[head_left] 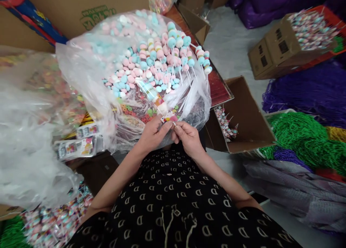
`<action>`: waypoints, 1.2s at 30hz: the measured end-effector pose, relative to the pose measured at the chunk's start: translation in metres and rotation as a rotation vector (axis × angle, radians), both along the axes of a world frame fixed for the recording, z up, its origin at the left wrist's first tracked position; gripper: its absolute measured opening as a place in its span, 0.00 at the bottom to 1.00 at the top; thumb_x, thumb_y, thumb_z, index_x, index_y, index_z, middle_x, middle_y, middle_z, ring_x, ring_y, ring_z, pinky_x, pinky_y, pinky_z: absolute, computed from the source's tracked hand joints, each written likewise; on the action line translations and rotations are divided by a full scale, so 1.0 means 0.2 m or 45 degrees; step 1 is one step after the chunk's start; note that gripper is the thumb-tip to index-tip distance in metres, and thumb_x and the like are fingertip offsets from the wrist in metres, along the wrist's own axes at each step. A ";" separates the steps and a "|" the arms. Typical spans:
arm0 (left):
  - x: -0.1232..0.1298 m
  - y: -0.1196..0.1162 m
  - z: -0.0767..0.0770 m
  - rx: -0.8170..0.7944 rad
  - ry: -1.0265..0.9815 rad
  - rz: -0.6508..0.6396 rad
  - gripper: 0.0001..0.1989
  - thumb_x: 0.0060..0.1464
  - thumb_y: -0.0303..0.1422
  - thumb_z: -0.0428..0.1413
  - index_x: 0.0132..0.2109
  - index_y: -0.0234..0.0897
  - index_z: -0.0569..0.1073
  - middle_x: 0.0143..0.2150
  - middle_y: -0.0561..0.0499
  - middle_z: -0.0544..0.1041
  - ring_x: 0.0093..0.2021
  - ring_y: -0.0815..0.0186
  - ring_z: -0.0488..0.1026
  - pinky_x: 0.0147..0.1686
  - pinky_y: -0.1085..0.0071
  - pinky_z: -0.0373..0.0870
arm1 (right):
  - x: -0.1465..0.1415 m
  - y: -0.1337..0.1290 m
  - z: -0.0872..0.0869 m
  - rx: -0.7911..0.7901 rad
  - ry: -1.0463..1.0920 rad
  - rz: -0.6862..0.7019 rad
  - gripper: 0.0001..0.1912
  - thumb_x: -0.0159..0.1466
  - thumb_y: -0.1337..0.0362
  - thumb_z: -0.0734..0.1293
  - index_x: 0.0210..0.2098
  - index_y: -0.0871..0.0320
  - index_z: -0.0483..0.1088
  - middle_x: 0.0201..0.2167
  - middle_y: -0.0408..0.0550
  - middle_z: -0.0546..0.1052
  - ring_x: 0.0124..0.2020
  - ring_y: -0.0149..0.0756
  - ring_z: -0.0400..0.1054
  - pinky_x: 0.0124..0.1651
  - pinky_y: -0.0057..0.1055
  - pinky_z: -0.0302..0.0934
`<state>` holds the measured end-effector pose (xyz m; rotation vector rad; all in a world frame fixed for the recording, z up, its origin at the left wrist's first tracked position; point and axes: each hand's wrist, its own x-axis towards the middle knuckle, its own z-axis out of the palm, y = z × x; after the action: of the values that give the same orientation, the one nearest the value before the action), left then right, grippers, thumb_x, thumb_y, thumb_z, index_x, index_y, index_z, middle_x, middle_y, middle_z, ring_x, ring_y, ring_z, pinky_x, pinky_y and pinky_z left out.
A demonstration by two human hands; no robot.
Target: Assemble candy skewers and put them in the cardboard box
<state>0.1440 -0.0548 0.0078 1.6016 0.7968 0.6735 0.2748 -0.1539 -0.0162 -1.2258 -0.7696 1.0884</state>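
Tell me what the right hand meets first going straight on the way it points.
The right hand would first meet the small labelled candy packet at its fingertips, just beside the left hand; depth here is hard to judge.

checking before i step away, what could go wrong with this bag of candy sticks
The white sticks press against the thin clear plastic bag, so their ends might poke through. The pastel candy pile could slide toward the left hand and right hand. The small printed wrapper pinched between the hands could slip and drop into the bag, where it may be hard to find among the candy.
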 end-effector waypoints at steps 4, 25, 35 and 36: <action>0.00 0.03 0.03 -0.424 -0.459 0.130 0.25 0.52 0.53 0.68 0.49 0.41 0.77 0.48 0.48 0.81 0.49 0.61 0.78 0.51 0.65 0.74 | -0.01 -0.01 -0.02 0.016 0.040 0.043 0.21 0.67 0.42 0.69 0.38 0.55 0.75 0.21 0.37 0.75 0.18 0.26 0.63 0.24 0.26 0.58; 0.07 -0.05 0.08 -0.832 -0.590 -0.007 0.17 0.56 0.46 0.67 0.33 0.37 0.76 0.16 0.62 0.58 0.21 0.71 0.67 0.36 0.68 0.76 | 0.16 0.00 0.07 -0.087 -0.113 0.461 0.20 0.66 0.45 0.71 0.34 0.57 0.78 0.22 0.42 0.78 0.21 0.29 0.70 0.28 0.27 0.66; 0.04 -0.13 0.12 -1.174 -0.656 -0.977 0.27 0.56 0.55 0.63 0.26 0.38 0.66 0.17 0.63 0.57 0.16 0.75 0.58 0.35 0.62 0.79 | 0.14 0.15 0.19 0.079 0.281 0.576 0.25 0.58 0.40 0.76 0.43 0.52 0.80 0.35 0.50 0.84 0.38 0.46 0.80 0.45 0.44 0.75; 0.02 -0.12 0.12 -1.106 -0.597 -0.905 0.26 0.57 0.55 0.63 0.28 0.38 0.68 0.17 0.63 0.58 0.17 0.74 0.58 0.35 0.63 0.78 | 0.11 0.16 0.20 0.114 0.203 0.512 0.23 0.59 0.39 0.74 0.37 0.53 0.80 0.32 0.50 0.84 0.37 0.46 0.80 0.45 0.45 0.76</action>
<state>0.1477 -0.0790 0.0318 0.7726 0.0849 0.1131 0.2973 -0.1222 0.0229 -0.9152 -0.9543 1.4432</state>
